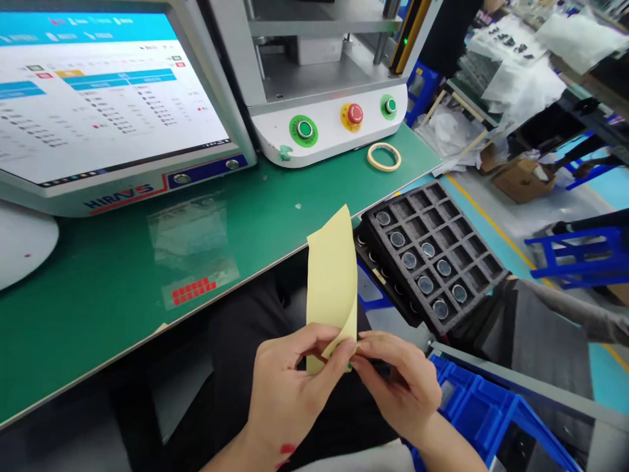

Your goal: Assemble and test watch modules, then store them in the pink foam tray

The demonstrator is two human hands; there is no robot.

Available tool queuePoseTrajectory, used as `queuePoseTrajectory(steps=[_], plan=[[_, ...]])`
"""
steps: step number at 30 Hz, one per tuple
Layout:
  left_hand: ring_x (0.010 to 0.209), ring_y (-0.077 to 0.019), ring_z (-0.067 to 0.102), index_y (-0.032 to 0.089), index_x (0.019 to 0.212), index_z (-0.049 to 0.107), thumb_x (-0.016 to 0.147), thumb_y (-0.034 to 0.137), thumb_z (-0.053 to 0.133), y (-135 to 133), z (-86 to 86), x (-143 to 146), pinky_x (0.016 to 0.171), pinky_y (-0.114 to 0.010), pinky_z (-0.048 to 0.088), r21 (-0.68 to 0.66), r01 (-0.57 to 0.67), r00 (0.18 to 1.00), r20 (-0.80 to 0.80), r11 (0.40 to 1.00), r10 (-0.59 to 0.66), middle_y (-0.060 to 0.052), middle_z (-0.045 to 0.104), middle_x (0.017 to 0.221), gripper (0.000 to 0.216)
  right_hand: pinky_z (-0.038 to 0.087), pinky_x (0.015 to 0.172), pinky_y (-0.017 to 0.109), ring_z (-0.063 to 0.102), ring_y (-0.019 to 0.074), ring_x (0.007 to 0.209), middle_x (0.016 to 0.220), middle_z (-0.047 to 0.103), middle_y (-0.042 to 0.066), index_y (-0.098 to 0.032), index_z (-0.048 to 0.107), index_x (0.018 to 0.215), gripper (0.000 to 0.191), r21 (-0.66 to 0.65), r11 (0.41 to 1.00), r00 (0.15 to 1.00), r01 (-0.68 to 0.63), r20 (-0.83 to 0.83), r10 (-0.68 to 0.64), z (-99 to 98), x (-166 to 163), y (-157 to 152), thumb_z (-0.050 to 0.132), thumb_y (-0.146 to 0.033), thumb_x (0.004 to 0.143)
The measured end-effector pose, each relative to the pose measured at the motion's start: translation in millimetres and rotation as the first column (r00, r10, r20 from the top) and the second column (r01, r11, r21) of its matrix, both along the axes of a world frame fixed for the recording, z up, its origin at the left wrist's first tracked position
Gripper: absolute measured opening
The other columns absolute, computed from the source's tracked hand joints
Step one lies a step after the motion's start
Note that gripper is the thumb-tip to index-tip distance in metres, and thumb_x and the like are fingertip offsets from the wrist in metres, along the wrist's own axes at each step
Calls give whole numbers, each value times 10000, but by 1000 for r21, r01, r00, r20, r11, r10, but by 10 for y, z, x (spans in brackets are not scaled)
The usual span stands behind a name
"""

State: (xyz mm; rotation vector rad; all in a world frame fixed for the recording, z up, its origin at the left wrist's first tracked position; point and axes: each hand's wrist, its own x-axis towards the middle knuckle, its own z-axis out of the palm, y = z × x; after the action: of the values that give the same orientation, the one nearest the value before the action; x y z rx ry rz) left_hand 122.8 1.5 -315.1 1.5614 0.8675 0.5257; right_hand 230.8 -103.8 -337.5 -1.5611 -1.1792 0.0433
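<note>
A long pale yellow paper sheet [331,275] stands up above my lap, its lower right side curled over. My left hand [299,380] is closed on its lower end, thumb in front. My right hand [400,380] is closed in a pinch at the curled edge, close against the left thumb. A small bit of green shows on the paper between the fingertips; most of it is hidden. A red mark is on my left wrist.
The green bench [265,203] holds a screen [108,98], a button panel [339,128], a tape roll [384,157] and a clear sheet with red stickers [194,290]. To the right are a foam tray [457,242] with several round parts and a blue crate [472,400].
</note>
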Motion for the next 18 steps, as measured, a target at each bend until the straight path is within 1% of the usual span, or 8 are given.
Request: queuePoseTrajectory(steps=[3, 8, 10, 11, 13, 15, 16, 18], plan=[[502, -99, 619, 190, 679, 718, 771, 290, 701, -4, -7, 37, 522, -156, 496, -75, -24, 999, 29, 997, 26, 40, 682, 584, 137, 629, 721, 264, 742, 176, 748, 773, 762, 23, -202, 679, 1003, 284, -10, 999, 996, 38, -76, -39, -78, 34, -42, 705, -32, 778], [494, -84, 606, 186, 671, 699, 772, 245, 704, 55, -78, 69, 518, -132, 480, -49, -2, 999, 36, 999, 4, 46, 664, 564, 117, 609, 661, 309, 726, 182, 742, 810, 759, 30, -213, 659, 1019, 335, 37, 999, 961, -16, -274, 26, -170, 21, -92, 613, 40, 803], [492, -85, 603, 181, 683, 693, 781, 238, 693, 70, -147, 81, 518, -132, 480, -40, 23, 999, 40, 999, -21, 44, 658, 564, 113, 595, 635, 297, 720, 173, 720, 810, 755, 23, -219, 652, 1006, 323, 32, 999, 963, -17, -268, 25, -198, 65, -84, 596, 35, 815], [493, -87, 603, 176, 684, 686, 788, 244, 685, 67, -188, 89, 518, -134, 481, -51, 40, 998, 46, 998, -38, 39, 655, 565, 124, 590, 637, 289, 717, 165, 701, 798, 753, 14, -222, 653, 984, 294, 9, 1000, 972, 19, -236, -17, -222, 129, -63, 601, 18, 821], [511, -96, 607, 165, 678, 666, 802, 266, 666, 37, -275, 109, 522, -141, 484, -117, 90, 995, 52, 989, -84, 24, 651, 575, 160, 577, 649, 267, 710, 148, 665, 752, 746, -5, -219, 661, 887, 167, -93, 983, 970, 158, -169, -172, -303, 377, 31, 631, -63, 838], [536, -106, 610, 156, 669, 649, 812, 287, 646, -18, -362, 125, 529, -148, 485, -209, 158, 987, 54, 965, -150, 11, 642, 583, 194, 559, 651, 252, 691, 133, 620, 678, 717, -17, -204, 649, 778, 78, -219, 924, 929, 313, -133, -346, -436, 782, 203, 647, -194, 855], [542, -108, 607, 153, 664, 642, 816, 296, 638, -49, -405, 127, 530, -150, 482, -246, 187, 982, 52, 951, -180, 8, 634, 582, 209, 552, 640, 254, 676, 130, 597, 650, 697, -15, -194, 631, 755, 134, -251, 906, 913, 341, -142, -383, -517, 1026, 312, 618, -252, 875], [551, -109, 598, 152, 661, 636, 824, 314, 627, -99, -494, 118, 536, -154, 477, -287, 227, 974, 47, 931, -223, 8, 618, 582, 229, 529, 580, 246, 621, 115, 512, 576, 637, -39, -183, 609, 803, 164, -297, 890, 902, 346, -157, -403, -692, 1526, 545, 588, -322, 889]])
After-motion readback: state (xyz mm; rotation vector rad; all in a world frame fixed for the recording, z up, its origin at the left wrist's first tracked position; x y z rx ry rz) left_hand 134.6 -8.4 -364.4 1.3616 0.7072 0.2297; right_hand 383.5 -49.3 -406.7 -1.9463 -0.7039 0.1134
